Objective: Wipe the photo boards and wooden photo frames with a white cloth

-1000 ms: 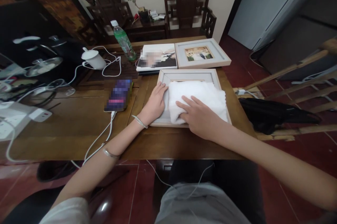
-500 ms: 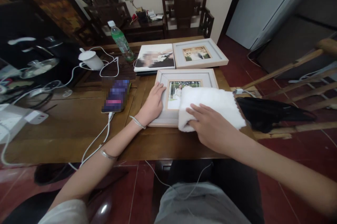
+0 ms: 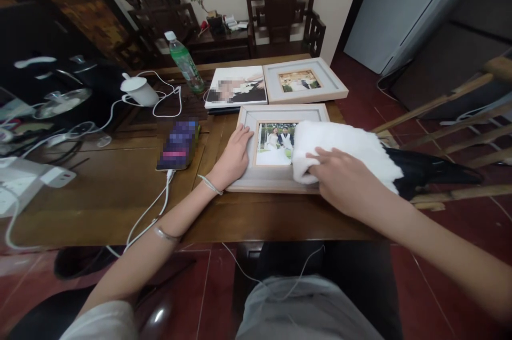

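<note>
On the wooden table lies a light photo frame [image 3: 272,179] with a wedding picture in it. My left hand [image 3: 235,156] holds the frame by its left side, fingers laid over the rim. A folded white fluffy towel [image 3: 348,140] covers the frame's right part and hangs past the table's right edge. My right hand [image 3: 344,177] grips the towel at its near left fold, with the fingertips partly tucked into it. The right border of the frame is hidden under the towel.
Behind are a second photo frame [image 3: 276,96] and a white-edged photo panel [image 3: 248,74]. To the left are a phone [image 3: 178,145] on a charging cable, a green-labelled bottle [image 3: 184,63], a white lidded cup [image 3: 139,90] and a power strip [image 3: 54,176]. A wooden chair [image 3: 444,111] stands right.
My right hand has slid the towel to the right across the frame, so more of the picture shows. My left hand has stayed on the frame's left side.
</note>
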`<control>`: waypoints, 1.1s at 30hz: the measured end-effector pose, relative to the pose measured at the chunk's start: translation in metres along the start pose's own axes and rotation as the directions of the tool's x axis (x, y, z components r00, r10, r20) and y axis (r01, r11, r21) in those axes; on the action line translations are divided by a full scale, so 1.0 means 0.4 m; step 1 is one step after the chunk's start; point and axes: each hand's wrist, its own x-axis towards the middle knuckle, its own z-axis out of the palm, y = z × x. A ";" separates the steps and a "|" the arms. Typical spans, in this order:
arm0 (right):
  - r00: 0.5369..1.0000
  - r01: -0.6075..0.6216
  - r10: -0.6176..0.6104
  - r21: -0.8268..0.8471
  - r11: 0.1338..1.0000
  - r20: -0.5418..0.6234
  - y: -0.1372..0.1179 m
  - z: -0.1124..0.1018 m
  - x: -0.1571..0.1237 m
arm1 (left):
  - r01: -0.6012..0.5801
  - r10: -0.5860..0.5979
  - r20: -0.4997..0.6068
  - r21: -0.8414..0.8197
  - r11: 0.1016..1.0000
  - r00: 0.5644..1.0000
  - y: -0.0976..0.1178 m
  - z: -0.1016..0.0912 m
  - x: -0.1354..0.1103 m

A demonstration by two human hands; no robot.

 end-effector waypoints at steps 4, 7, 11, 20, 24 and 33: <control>1.000 -0.005 0.005 -0.027 1.000 -0.007 0.000 0.015 0.006 | -0.013 0.013 -0.005 -0.004 1.000 1.000 -0.003 0.004 -0.001; 0.998 0.055 -0.054 0.031 0.998 -0.042 -0.047 0.040 0.049 | -0.016 0.015 -0.009 -0.022 1.000 1.000 -0.002 0.005 -0.001; 0.958 0.277 -0.263 0.125 0.953 -0.116 -0.106 0.056 0.121 | -0.012 0.011 -0.010 -0.065 0.998 1.000 0.004 -0.003 0.004; 0.986 0.155 -0.160 0.084 0.984 0.050 -0.068 0.000 0.022 | -0.019 0.019 -0.001 -0.038 0.999 1.000 -0.011 -0.002 0.003; 0.998 -0.006 0.008 -0.025 1.000 0.068 -0.015 -0.021 -0.056 | -0.017 0.017 -0.009 -0.024 1.000 1.000 -0.009 0.003 0.001; 0.993 0.119 -0.119 0.057 0.991 -0.012 -0.010 0.040 0.046 | -0.006 0.006 0.005 -0.064 0.998 1.000 -0.008 0.001 0.003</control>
